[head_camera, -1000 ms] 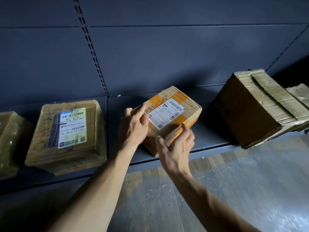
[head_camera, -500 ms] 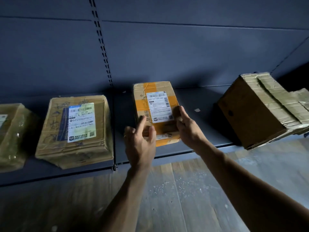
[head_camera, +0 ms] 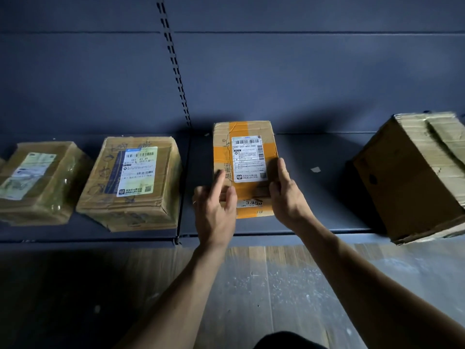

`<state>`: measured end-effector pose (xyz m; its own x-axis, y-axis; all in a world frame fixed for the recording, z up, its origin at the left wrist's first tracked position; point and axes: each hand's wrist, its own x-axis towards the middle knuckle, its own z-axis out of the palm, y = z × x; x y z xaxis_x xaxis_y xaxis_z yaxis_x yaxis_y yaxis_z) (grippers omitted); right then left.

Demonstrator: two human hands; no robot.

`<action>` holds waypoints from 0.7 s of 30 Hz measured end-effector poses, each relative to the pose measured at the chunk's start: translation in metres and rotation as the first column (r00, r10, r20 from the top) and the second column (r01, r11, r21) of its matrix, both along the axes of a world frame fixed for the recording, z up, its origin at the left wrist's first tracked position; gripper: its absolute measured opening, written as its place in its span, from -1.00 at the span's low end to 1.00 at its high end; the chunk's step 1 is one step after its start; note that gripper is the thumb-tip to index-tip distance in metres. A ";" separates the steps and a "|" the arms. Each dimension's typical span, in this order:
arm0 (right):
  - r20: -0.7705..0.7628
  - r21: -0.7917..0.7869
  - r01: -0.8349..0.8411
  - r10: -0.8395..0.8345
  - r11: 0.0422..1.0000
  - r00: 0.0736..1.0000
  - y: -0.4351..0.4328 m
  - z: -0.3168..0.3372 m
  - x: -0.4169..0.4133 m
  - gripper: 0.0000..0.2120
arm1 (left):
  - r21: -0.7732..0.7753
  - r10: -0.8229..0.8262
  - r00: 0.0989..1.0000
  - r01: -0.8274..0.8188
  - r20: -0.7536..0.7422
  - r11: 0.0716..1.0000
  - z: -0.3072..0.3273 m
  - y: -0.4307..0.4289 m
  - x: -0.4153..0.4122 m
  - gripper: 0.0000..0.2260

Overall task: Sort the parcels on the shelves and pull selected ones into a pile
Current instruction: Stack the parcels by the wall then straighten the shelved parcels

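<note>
Lightly, the parcel (head_camera: 245,157) is flanked, its length pointed away from the fingers.
Left hand (head_camera: 216,210) and right hand (head_camera: 286,197) are laid against it, unclenched.

Orange-taped parcel (head_camera: 245,167) flat near shelf (head_camera: 322,197) front edge, label up. Left hand (head_camera: 216,212) over its near-left corner, fingers straight; right hand (head_camera: 288,200) at its right side, thumb atop.

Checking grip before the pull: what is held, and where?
Nothing is clearly gripped. The orange-taped parcel lies flat on the shelf; the left hand touches its near-left top with straight fingers, the right hand rests at its near-right edge.
</note>
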<state>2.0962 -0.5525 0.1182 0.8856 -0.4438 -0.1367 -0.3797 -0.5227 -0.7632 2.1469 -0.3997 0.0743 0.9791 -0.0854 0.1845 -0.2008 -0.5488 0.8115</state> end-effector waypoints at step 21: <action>0.039 0.299 0.028 -0.042 0.954 0.998 -0.047 -0.003 -0.033 -0.40 | 0.103 0.014 0.932 0.025 -0.363 0.994 0.059 -0.037 -0.023 -0.59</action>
